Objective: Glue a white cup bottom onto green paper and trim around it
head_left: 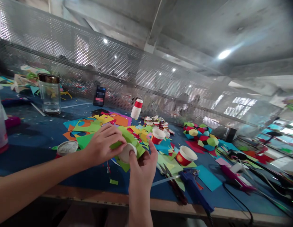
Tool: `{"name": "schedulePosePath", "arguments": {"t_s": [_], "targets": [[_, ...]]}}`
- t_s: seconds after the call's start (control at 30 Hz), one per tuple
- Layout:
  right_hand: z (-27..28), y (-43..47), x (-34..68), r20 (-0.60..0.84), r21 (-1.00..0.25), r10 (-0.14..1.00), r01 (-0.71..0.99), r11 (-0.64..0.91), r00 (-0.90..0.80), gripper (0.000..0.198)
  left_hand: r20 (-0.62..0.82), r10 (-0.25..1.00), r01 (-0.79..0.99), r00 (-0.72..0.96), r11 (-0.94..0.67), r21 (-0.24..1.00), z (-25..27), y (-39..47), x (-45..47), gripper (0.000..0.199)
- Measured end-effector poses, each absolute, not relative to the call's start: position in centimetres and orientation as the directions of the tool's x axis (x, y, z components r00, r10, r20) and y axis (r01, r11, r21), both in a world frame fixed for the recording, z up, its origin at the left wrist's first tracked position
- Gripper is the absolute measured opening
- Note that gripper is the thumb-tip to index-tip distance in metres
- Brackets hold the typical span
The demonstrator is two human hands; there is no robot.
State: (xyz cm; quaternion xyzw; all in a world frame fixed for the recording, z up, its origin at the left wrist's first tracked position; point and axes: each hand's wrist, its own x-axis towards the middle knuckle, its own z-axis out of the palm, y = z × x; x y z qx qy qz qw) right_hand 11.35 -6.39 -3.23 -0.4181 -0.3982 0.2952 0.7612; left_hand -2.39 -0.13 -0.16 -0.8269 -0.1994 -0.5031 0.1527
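Between my hands is a green paper piece with petal-like flaps around a white round centre, which looks like the base of a paper cup. My left hand pinches a green flap at the upper left of it. My right hand grips the piece from the right, with the thumb pressed on the white disc. Part of the piece is hidden behind my fingers. To the right of my right hand lie scissors and a blue glue gun. A red and white paper cup stands beyond them.
Coloured paper scraps cover the blue table's middle. A stack of paper cups stands behind. A glass jar and a phone are at the back left. A magenta tool with cables lies right. Perforated metal panels border the back.
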Motion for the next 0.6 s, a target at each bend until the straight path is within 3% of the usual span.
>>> {"name": "schedulePosePath", "arguments": {"t_s": [0.07,0.17,0.23,0.33,0.43,0.53,0.6], "targets": [[-3.2,-6.4,11.5,0.389,-0.866,0.734,-0.051,0.498,0.557,0.072,0.891,0.243,0.485,0.384,-0.874,0.029,-0.4,0.1,-2.5,0.013],[-3.3,-6.3,11.6,0.429,-0.842,0.662,0.008,0.539,0.614,0.077,0.828,0.468,0.442,0.308,-0.841,0.311,-0.6,0.8,-2.7,0.056],[-3.3,-6.2,11.6,0.434,-0.829,0.650,-0.005,0.559,0.624,0.078,0.710,0.639,0.352,0.295,-0.764,0.541,-0.6,1.2,-2.8,0.078],[-3.2,-6.2,11.7,0.423,-0.828,0.678,-0.047,0.559,0.601,0.080,0.469,0.799,0.156,0.377,-0.553,0.818,-0.3,1.5,-2.6,0.093],[-2.8,-6.2,12.0,0.408,-0.847,0.734,-0.075,0.526,0.543,0.079,0.323,0.821,0.003,0.471,-0.368,0.930,0.3,1.2,-2.4,0.084],[-2.1,-5.9,12.8,0.403,-0.875,0.806,-0.075,0.478,0.434,0.075,0.289,0.812,-0.059,0.507,-0.302,0.952,0.7,1.1,-2.4,0.056],[-1.6,-5.4,13.7,0.389,-0.895,0.856,-0.082,0.439,0.340,0.076,0.283,0.809,-0.087,0.514,-0.279,0.956,0.7,1.4,-2.5,0.048]]}}
